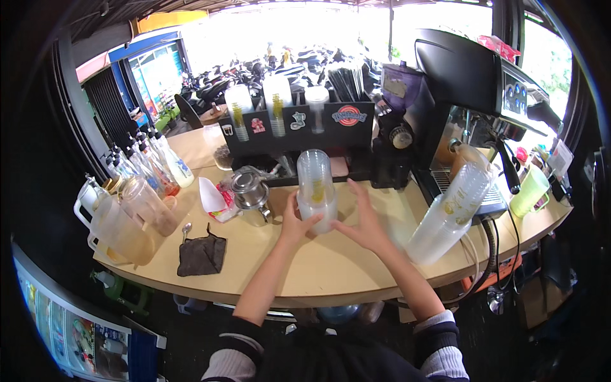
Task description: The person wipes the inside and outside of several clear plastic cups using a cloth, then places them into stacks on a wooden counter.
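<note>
A stack of clear plastic cups (316,179) with yellow printing stands upright on the wooden counter in front of me. Its lower part is wider and looks frosted. My left hand (297,220) curves around the lower left side, thumb across the front. On the other side, my right hand (363,222) is spread with a gap between thumb and fingers. Its thumb tip is close to the lower cups; whether it touches them I cannot tell. A taller stack of plastic cups (441,219) leans at a tilt, to the right of my right forearm.
Left of the cups are a metal drip filter (249,188), a dark cloth (202,255), a spoon (186,229) and plastic pitchers (121,229). Syrup bottles (148,160) stand behind those. A black cup organizer (300,126), a coffee grinder (396,129) and an espresso machine (458,71) line the back.
</note>
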Tool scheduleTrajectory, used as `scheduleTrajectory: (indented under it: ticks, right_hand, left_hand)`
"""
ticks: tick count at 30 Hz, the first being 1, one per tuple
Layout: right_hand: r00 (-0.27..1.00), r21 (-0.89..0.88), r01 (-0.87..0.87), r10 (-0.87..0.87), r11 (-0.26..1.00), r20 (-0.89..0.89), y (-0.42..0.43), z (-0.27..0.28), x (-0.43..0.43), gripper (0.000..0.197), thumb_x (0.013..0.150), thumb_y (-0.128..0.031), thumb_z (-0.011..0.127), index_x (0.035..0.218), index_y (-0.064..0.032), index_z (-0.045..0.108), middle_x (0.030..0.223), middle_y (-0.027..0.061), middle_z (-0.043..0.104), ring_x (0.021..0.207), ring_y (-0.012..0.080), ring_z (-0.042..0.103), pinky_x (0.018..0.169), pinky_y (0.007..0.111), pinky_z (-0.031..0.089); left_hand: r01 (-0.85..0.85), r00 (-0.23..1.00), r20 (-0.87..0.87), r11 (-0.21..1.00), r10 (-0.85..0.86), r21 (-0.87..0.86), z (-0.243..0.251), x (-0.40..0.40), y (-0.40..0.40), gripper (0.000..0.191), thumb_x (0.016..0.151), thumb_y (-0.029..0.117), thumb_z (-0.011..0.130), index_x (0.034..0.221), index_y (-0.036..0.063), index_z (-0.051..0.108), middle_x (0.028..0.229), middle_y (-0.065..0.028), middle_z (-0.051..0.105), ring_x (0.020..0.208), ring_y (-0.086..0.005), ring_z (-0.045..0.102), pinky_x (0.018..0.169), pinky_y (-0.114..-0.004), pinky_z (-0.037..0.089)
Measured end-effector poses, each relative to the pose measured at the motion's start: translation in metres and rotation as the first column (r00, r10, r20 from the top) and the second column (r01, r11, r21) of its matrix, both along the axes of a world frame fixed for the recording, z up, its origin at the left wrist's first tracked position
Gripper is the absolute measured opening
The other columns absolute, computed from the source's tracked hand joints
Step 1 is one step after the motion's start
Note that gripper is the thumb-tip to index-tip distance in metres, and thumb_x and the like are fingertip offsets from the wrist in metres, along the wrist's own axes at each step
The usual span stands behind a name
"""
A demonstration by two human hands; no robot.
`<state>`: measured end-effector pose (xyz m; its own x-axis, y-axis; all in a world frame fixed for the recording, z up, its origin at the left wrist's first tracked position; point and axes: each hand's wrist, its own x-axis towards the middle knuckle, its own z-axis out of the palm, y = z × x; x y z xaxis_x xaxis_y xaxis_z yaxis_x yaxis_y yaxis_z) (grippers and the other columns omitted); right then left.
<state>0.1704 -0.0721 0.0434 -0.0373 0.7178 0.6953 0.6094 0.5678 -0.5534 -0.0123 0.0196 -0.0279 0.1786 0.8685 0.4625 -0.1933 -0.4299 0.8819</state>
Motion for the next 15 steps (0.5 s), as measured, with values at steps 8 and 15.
scheduleTrajectory:
  ticks: [8,15]
  right_hand:
    - [0.876,-0.208,-0.33,0.216,0.921,-0.432,0.049,-0.014,-0.04,0.103,0.054,-0.017,0.082,0.136,0.0008,0.023,0.131,0.018,0.038,0.125,0.028,0.038,0.104,0.039,0.032]
    - [0.904,-0.213,-0.239,0.137,0.947,-0.405,0.047,-0.018,-0.04,0.1,0.056,-0.019,0.083,0.135,0.0003,0.025,0.131,0.0191,0.041,0.124,0.0298,0.039,0.103,0.04,0.033]
  left_hand:
    - [0.012,0.994,-0.111,0.996,-0.002,0.087,0.006,-0.004,0.003,0.087,0.057,0.017,0.081,0.13,0.0005,0.037,0.125,-0.0142,0.05,0.113,-0.0233,0.052,0.095,-0.037,0.043]
    - [0.022,0.992,-0.127,0.994,-0.009,0.106,0.003,-0.003,0.011,0.086,0.053,0.015,0.079,0.129,0.0018,0.04,0.121,-0.0143,0.053,0.111,-0.0244,0.053,0.092,-0.038,0.044]
